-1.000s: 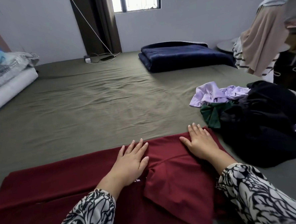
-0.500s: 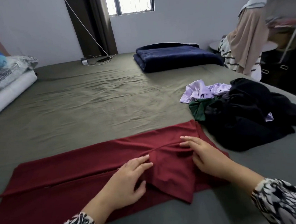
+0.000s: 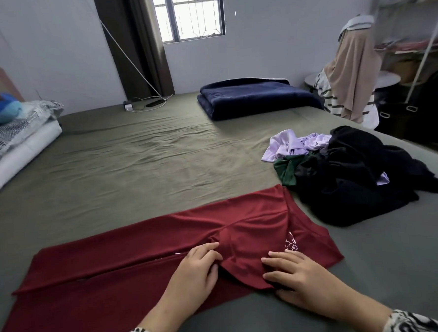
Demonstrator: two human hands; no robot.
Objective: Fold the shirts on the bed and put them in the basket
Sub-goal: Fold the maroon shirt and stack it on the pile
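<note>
A dark red shirt (image 3: 130, 250) lies flat across the near part of the bed, its long sides folded toward the middle and one sleeve folded in on top. My left hand (image 3: 196, 270) has its fingers curled over the fold at the sleeve's left edge and pinches the cloth there. My right hand (image 3: 299, 279) rests with straight fingers on the sleeve's lower right part, thumb by its hem. A heap of unfolded clothes (image 3: 352, 175), black, dark green and lilac, sits to the right. No basket is in view.
The bed sheet (image 3: 141, 165) is olive green. A folded navy blanket (image 3: 254, 97) lies at the far side, and pillows with a blue toy (image 3: 8, 132) at the left. Cables and a charger (image 3: 142, 105) lie near the wall. Clothes hang over a rack (image 3: 353, 67) at right.
Both hands have drawn back toward me from the shirt's far edge onto the folded sleeve. The camera has tilted, so the shirt now sits lower in view.
</note>
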